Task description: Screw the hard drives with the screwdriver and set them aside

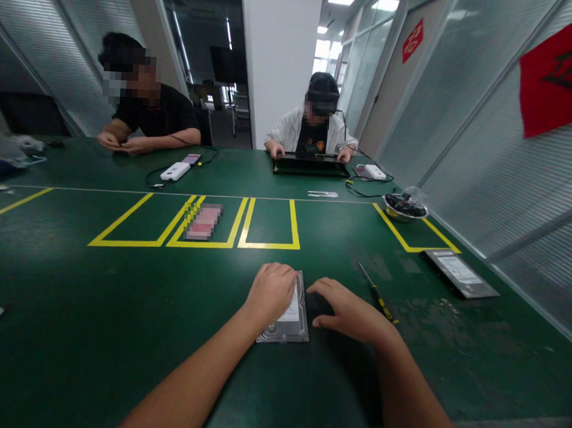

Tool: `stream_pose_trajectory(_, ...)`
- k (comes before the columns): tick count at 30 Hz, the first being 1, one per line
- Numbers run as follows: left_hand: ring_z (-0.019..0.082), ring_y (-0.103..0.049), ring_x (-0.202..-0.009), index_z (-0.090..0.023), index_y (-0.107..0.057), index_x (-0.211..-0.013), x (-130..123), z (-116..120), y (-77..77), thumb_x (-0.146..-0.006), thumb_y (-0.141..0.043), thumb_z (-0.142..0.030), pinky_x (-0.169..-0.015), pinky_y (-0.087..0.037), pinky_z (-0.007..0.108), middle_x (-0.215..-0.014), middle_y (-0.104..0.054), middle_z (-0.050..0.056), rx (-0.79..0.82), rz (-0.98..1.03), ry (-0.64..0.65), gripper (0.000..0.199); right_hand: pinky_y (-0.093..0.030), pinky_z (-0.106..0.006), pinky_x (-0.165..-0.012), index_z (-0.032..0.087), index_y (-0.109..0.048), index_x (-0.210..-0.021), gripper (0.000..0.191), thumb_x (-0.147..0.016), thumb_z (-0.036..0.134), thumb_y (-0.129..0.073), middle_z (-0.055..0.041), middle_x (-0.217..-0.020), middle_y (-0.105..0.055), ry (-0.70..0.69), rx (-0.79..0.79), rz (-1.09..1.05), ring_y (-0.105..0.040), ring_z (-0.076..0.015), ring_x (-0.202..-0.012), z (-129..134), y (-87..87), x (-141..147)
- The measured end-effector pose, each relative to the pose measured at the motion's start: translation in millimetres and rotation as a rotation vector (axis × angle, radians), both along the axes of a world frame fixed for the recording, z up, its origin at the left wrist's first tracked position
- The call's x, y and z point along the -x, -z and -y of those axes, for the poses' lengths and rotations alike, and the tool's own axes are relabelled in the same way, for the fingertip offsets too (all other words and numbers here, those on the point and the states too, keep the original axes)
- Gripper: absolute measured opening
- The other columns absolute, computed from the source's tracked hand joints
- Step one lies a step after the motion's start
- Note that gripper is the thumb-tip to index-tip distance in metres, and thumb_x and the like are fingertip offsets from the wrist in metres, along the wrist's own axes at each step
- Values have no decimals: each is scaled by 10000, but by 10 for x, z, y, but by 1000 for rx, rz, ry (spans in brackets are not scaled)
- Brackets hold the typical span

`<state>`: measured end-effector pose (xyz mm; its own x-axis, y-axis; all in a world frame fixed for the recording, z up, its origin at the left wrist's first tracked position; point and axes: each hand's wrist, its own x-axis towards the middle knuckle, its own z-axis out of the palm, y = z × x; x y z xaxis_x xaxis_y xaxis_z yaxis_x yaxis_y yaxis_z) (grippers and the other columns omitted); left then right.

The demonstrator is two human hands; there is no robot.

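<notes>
A silver hard drive (299,320) with a white label lies flat on the green table in front of me. My left hand (273,291) rests over its upper left part, fingers bent down onto it and fingertips mostly hidden. Just off the drive's right edge is my right hand (341,306), empty, its thumb and fingers apart. A yellow-and-black screwdriver (381,302) lies to the right of that hand, its shaft pointing away from me.
At the right lies another hard drive (460,274), with small screws (448,307) nearby. Behind it stands a metal bowl (405,212) of dark parts. Yellow tape outlines (269,245) mark the table; a pixelated pink item (204,222) lies in one. Two people sit opposite, one holding a dark panel (311,165).
</notes>
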<state>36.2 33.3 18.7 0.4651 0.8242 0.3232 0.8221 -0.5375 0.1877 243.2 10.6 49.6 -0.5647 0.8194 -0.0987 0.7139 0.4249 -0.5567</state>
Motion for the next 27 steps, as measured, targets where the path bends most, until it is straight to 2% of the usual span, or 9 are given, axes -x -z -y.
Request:
stream_pose_trajectory(2, 226, -594, -964, -175, -668, -1012, 3, 13, 34, -946, -453, -213, -886, -422, 387, -962, -682, 75, -24, 19, -3, 228, -441, -310, -826, 205, -594, -958, 139, -822, 230, -607, -33, -977, -630, 105, -72, 34, -575, -177, -929, 0, -62, -87)
stream_pose_trajectory(3, 223, -596, -950, -174, -670, -1000, 3, 14, 47, -949, -451, -217, -882, -422, 384, -952, -682, 76, -32, 20, -3, 229, -432, -300, -760, 205, -580, -871, 41, -847, 237, -569, -20, -888, -627, 166, -102, 72, -574, -168, -845, 8, -89, -151)
stream_pose_trajectory(7, 219, -605, -880, -171, -676, -929, -6, -3, 67, -954, -440, -233, -846, -432, 374, -897, -683, 70, -50, -2, -20, 245, -401, -301, -661, 217, -550, -790, 169, -891, 340, -494, -22, -813, -607, 442, -178, 242, -573, -176, -749, 97, -94, -553)
stream_pose_trajectory(11, 216, -607, -836, -170, -672, -868, -23, -20, 62, -955, -435, -254, -820, -437, 368, -860, -680, 64, -58, -8, -56, 266, -437, -362, -711, 190, -558, -970, 281, -868, 447, -507, -96, -962, -614, 760, -234, 475, -608, -264, -877, 203, 71, -990)
stream_pose_trajectory(12, 215, -606, -827, -170, -671, -861, -25, -21, 61, -954, -434, -259, -811, -438, 367, -857, -679, 64, -58, -7, -61, 270, -443, -372, -717, 180, -554, -991, 327, -873, 478, -487, -112, -985, -610, 791, -228, 506, -610, -280, -903, 220, 119, -1060)
stream_pose_trajectory(15, 214, -602, -818, -172, -673, -862, -27, -18, 57, -954, -432, -271, -797, -438, 365, -854, -677, 63, -56, 4, -62, 276, -457, -382, -730, 175, -560, -977, 395, -878, 539, -443, -117, -992, -602, 782, -154, 514, -618, -283, -910, 249, 224, -1131)
stream_pose_trajectory(20, 218, -601, -829, -176, -681, -875, -33, -3, 36, -949, -442, -276, -800, -440, 366, -856, -675, 70, -39, 22, -60, 269, -449, -381, -675, 199, -567, -924, 365, -875, 536, -435, -100, -953, -603, 660, -105, 532, -624, -286, -878, 275, 241, -937)
stream_pose_trajectory(24, 215, -603, -829, -173, -678, -869, -39, 9, 13, -943, -447, -269, -794, -440, 362, -859, -677, 72, -32, 14, -62, 260, -426, -364, -629, 204, -559, -891, 268, -901, 428, -411, -105, -939, -623, 722, -193, 525, -627, -281, -851, 245, 137, -806)
stream_pose_trajectory(27, 215, -604, -836, -172, -674, -874, -40, 14, 8, -942, -449, -269, -800, -437, 362, -867, -676, 73, -28, 10, -66, 255, -438, -359, -661, 212, -575, -913, 259, -889, 438, -452, -82, -898, -642, 769, -292, 332, -618, -250, -806, 155, -25, -773)
